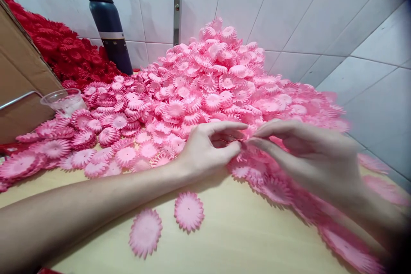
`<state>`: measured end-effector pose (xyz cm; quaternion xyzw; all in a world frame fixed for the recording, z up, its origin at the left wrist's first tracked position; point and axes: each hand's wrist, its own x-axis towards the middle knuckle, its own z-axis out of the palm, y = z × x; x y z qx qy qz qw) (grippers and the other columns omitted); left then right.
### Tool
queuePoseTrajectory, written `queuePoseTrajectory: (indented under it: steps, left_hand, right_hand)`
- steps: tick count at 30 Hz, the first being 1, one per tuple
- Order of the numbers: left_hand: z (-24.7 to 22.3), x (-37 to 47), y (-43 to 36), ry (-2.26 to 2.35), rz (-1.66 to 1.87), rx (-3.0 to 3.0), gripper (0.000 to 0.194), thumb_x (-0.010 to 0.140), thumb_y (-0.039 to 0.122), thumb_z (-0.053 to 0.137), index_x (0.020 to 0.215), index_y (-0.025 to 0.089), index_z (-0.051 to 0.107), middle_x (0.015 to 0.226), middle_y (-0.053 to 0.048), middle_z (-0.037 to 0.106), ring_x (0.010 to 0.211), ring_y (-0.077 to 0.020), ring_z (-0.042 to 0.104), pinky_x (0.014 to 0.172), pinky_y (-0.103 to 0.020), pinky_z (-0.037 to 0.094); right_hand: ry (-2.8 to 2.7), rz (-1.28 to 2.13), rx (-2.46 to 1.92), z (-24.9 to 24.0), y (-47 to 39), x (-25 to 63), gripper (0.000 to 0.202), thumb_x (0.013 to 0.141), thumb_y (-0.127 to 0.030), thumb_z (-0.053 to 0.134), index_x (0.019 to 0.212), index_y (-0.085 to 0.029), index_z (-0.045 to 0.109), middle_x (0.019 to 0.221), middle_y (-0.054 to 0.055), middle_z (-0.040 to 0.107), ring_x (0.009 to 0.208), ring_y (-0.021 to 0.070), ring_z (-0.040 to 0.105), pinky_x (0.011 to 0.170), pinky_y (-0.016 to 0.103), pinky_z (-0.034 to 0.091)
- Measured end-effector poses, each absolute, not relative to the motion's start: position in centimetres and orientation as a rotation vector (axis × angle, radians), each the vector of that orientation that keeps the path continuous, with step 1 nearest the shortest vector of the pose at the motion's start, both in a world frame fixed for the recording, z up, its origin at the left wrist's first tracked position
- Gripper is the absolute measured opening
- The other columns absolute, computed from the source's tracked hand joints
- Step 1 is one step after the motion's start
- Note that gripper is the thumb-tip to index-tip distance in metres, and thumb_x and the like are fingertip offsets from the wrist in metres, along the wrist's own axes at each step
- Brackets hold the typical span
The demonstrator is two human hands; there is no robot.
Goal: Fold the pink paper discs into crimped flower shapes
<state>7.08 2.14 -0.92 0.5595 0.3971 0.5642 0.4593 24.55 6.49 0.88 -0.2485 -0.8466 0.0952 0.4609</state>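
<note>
My left hand (212, 145) is in the middle of the view, its fingers curled and its thumb close to the fingertips. From the right, my right hand (308, 154) meets it with thumb and forefinger pinched together. Whatever lies between the fingertips is small and blends into the pink behind it, so I cannot make it out. Just behind both hands rises a large heap of pink scalloped flower discs (212, 81). In front of my left forearm, two loose discs lie flat on the table, a nearer pink disc (145, 233) and a second pink disc (189, 211).
A dark blue bottle (111, 30) with a steel cap stands at the back left by a pile of red flower pieces (64, 51). A clear plastic cup (66, 102) and a cardboard box (22, 77) are at left. White tiled wall (289, 8) bounds the pale table (224, 239).
</note>
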Motion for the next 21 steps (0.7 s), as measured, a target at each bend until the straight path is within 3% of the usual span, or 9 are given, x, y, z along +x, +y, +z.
queuePoseTrajectory:
  steps: [6, 9, 13, 18, 21]
  left_hand:
    - [-0.73, 7.13, 1.92, 0.966, 1.175, 1.591, 0.02, 0.085, 0.014, 0.056, 0.088, 0.01, 0.076, 0.074, -0.004, 0.07, 0.065, -0.0128, 0.06, 0.058, -0.023, 0.045]
    - [-0.58, 7.1, 1.78, 0.978, 1.176, 1.613, 0.02, 0.085, 0.013, 0.055, 0.079, 0.009, 0.074, 0.062, 0.0, 0.059, 0.056, -0.0083, 0.049, 0.053, -0.021, 0.038]
    - [-0.42, 7.13, 1.64, 0.981, 1.159, 1.582, 0.022, 0.086, 0.015, 0.053, 0.084, 0.01, 0.075, 0.057, 0.004, 0.046, 0.051, -0.0059, 0.037, 0.047, -0.02, 0.03]
    - [-0.22, 7.52, 1.47, 0.902, 1.282, 1.432, 0.019, 0.084, 0.018, 0.06, 0.086, 0.01, 0.077, 0.063, 0.001, 0.057, 0.06, -0.0085, 0.05, 0.059, -0.022, 0.048]
    - [-0.28, 7.62, 1.43, 0.908, 1.317, 1.422, 0.017, 0.083, 0.018, 0.062, 0.084, 0.01, 0.078, 0.066, -0.002, 0.064, 0.062, -0.0097, 0.055, 0.064, -0.024, 0.053]
  right_hand:
    - [-2.204, 0.096, -0.413, 1.25, 5.93, 24.68, 0.019, 0.078, -0.012, 0.072, 0.092, -0.022, 0.066, 0.078, 0.002, 0.069, 0.07, 0.0182, 0.066, 0.063, 0.031, 0.054]
    - [-2.171, 0.085, -0.507, 1.38, 5.9, 24.69, 0.02, 0.08, -0.015, 0.071, 0.098, -0.022, 0.068, 0.081, 0.003, 0.07, 0.069, 0.0184, 0.066, 0.062, 0.031, 0.054]
    - [-2.19, 0.089, -0.544, 1.46, 6.09, 24.93, 0.011, 0.082, -0.012, 0.067, 0.089, -0.021, 0.069, 0.077, 0.003, 0.068, 0.067, 0.0168, 0.063, 0.058, 0.03, 0.05]
    - [-2.14, -0.056, -0.674, 1.66, 5.82, 24.64, 0.006, 0.083, -0.016, 0.067, 0.083, -0.022, 0.066, 0.073, 0.002, 0.067, 0.062, 0.0165, 0.059, 0.055, 0.031, 0.045]
    - [-2.076, -0.003, -0.737, 1.54, 5.77, 24.27, 0.006, 0.083, -0.018, 0.067, 0.08, -0.022, 0.065, 0.072, 0.001, 0.066, 0.061, 0.0161, 0.058, 0.056, 0.031, 0.044]
